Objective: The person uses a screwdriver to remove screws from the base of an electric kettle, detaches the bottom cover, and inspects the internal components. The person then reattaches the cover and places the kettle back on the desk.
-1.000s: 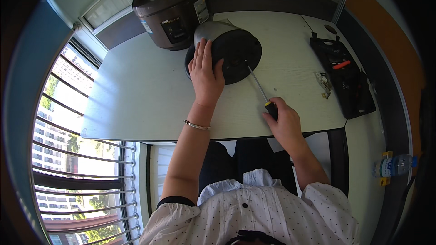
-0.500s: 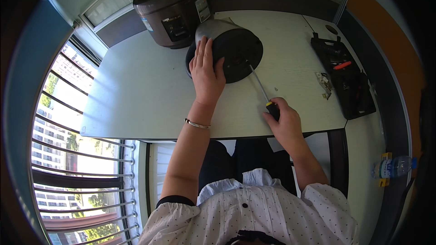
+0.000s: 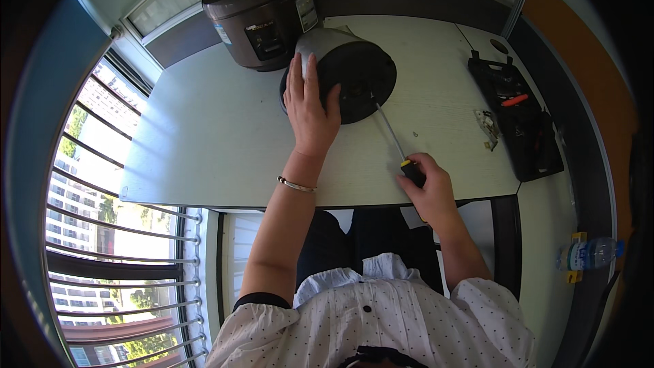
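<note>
A silver-grey appliance (image 3: 317,41) lies on its side on the table, its round black base (image 3: 361,68) facing me. My left hand (image 3: 312,109) rests against the base's left part, fingers stretched out and thumb apart. My right hand (image 3: 429,187) is closed round the black and yellow handle of a screwdriver (image 3: 390,128). Its long metal shaft slants up and left to the lower right part of the base. Whether the tip sits on a screw is too small to tell.
Behind the appliance stands a brown rice cooker (image 3: 262,13). At the right of the white table (image 3: 204,157) lie an open black tool case (image 3: 514,116) with a red-handled tool and a small bag of parts (image 3: 487,128). A water bottle (image 3: 591,255) is further right; a barred window is at left.
My right hand has shifted its hold, and more of the screwdriver's handle shows. My left hand stays against the base, its fingers slightly further apart.
</note>
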Demonstrator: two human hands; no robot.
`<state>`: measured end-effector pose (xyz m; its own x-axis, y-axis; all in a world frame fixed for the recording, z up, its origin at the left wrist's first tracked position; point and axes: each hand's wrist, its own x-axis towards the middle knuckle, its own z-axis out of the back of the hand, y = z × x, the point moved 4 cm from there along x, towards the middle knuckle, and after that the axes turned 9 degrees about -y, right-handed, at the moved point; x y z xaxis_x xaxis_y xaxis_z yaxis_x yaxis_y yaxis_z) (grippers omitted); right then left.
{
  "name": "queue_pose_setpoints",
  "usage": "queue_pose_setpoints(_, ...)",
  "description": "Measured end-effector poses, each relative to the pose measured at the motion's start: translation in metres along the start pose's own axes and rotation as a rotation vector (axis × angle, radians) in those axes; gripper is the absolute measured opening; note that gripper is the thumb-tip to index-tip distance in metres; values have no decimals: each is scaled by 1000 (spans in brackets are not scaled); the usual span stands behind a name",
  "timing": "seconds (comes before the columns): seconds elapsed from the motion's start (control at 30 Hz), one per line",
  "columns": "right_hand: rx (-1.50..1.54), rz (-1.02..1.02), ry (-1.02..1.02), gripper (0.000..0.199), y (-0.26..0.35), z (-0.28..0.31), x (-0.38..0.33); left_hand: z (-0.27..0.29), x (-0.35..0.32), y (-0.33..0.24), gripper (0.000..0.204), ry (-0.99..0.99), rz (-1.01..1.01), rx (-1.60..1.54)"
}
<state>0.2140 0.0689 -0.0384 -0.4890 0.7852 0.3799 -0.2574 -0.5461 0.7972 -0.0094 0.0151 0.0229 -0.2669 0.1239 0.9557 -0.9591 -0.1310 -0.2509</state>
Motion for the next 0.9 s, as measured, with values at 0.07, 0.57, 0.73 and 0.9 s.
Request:
queue_pose_setpoints(0.07,105,-79,35,33,-5,0,-2,9,6,-11,52,-75,-82,56)
queue_pose_setpoints(0.57,428,-293,183,35,1,20,-23,-15,-23,-27,21,493,-89,-466)
queue_pose_setpoints(0.73,436,-313,214,34,-9,24,-24,-27,-34,-23,12,715,192,-557)
queue_pose_setpoints(0.9,420,-323,167,34,-17,38,-23,-39,-50,-21,12,812,323,-516)
